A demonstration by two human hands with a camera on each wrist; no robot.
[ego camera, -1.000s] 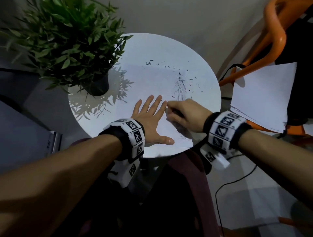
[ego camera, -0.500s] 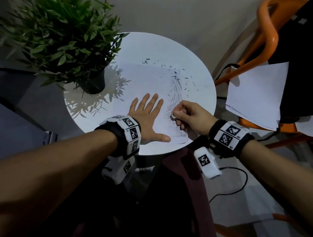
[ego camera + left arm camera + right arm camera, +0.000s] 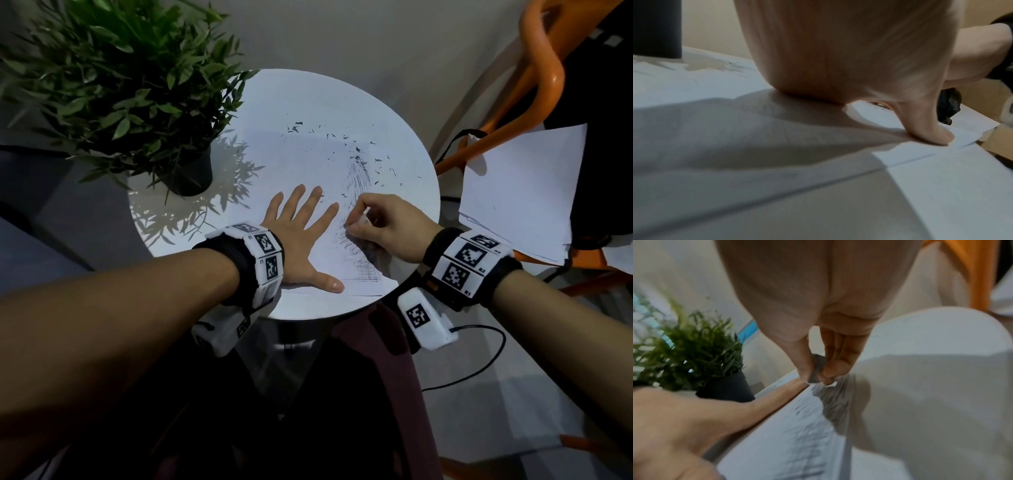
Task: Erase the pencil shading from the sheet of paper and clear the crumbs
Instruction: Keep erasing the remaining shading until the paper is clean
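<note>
A white sheet of paper [image 3: 291, 161] lies on the round white table [image 3: 404, 144]. Grey pencil shading [image 3: 358, 181] runs down its right part to a hatched patch [image 3: 368, 274] near the front edge. Dark eraser crumbs [image 3: 359, 150] are scattered at the far right of the sheet. My left hand [image 3: 301, 236] lies flat on the paper, fingers spread, thumb [image 3: 929, 129] pressing near the front edge. My right hand [image 3: 380, 222] pinches a small grey eraser [image 3: 817, 368] between thumb and fingers, its tip on the shading [image 3: 830, 395] just right of my left hand.
A potted green plant [image 3: 137, 89] in a dark pot [image 3: 191, 174] stands at the table's left. An orange chair [image 3: 544, 78] with loose white sheets [image 3: 524, 192] is at the right. A black cable [image 3: 479, 363] runs over the floor below.
My right hand with the eraser has moved back and forth along the shading, away from my left fingers then close to them again. The left hand has stayed flat on the paper.
</note>
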